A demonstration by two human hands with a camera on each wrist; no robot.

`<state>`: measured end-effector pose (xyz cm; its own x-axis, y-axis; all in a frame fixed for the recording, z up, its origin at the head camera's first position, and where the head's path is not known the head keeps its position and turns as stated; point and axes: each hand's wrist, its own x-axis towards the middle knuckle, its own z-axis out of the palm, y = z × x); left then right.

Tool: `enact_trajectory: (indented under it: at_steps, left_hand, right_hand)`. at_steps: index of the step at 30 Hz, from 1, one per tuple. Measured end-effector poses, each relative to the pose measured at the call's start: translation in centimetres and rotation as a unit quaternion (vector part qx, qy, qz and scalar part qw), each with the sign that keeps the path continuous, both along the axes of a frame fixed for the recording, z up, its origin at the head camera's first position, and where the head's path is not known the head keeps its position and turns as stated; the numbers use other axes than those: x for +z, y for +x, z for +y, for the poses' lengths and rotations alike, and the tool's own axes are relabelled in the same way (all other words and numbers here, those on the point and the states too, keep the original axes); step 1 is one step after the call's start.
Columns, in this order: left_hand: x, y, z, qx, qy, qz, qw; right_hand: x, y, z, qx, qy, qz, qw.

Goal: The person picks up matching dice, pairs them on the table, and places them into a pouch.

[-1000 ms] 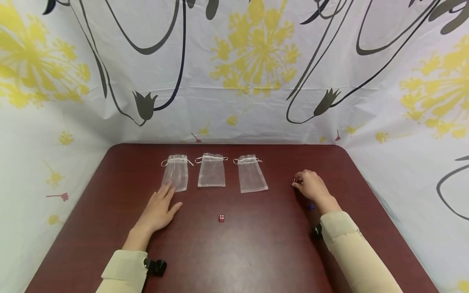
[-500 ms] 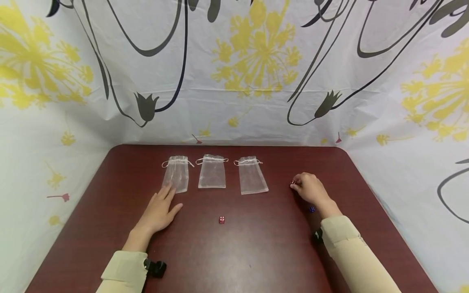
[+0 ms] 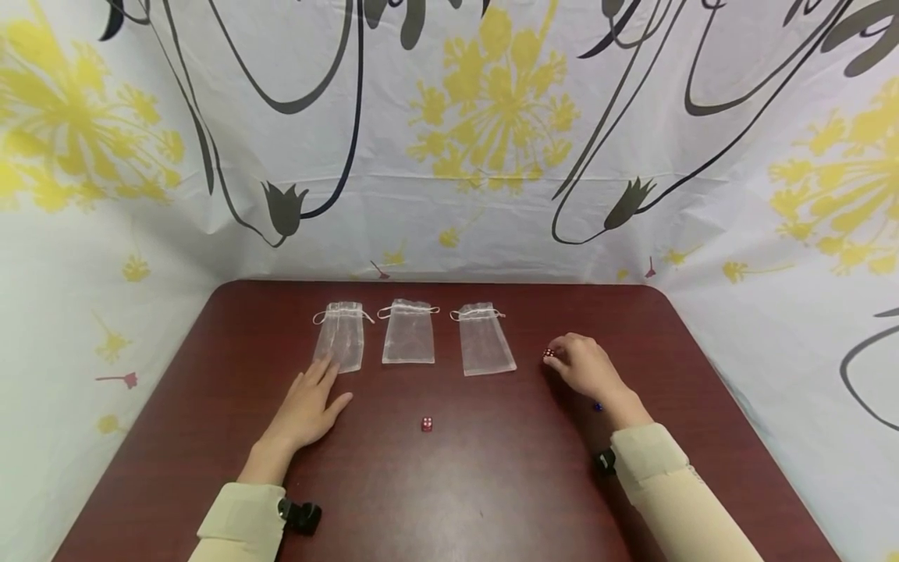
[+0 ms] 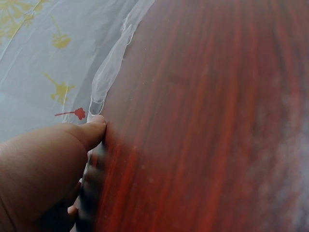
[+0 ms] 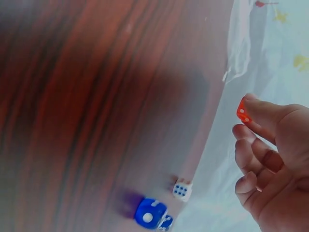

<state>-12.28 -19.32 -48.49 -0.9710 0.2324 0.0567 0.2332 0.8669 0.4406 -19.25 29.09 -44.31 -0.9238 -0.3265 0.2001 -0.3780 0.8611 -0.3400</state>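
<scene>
My right hand (image 3: 586, 367) pinches a red die (image 3: 548, 353) with white dots between thumb and fingertip, out to the right of the bags. In the right wrist view the red die (image 5: 243, 110) shows at the thumb's tip, the other fingers curled below it. My left hand (image 3: 303, 402) lies spread on the table, its fingertips over the lower end of the left sheer drawstring bag (image 3: 342, 336). A second red die (image 3: 427, 424) sits on the table between the hands, towards the front.
A middle bag (image 3: 410, 337) and a right bag (image 3: 485, 343) lie flat in the row. By my right wrist is a small blue die (image 3: 598, 406). The right wrist view shows a blue die (image 5: 150, 213) and a white die (image 5: 182, 189). A patterned cloth (image 3: 449, 140) hangs behind the table.
My right hand has moved a little to the left with the red die in its pinch. The left hand stays on the bag. The view has shifted slightly.
</scene>
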Motion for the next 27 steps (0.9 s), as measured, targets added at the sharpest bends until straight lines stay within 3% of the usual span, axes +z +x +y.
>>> enact_trajectory:
  at_steps: [8,27]
  left_hand:
    - [0.0,0.0,0.1,0.003,0.001,0.0,1.0]
    - [-0.1,0.0,-0.1,0.003,0.004,0.003,1.0]
  right_hand:
    - [0.1,0.4,-1.4,0.026,-0.022,0.034,0.9989]
    - [0.2,1.9,-5.1,0.082,-0.019,0.049,0.9952]
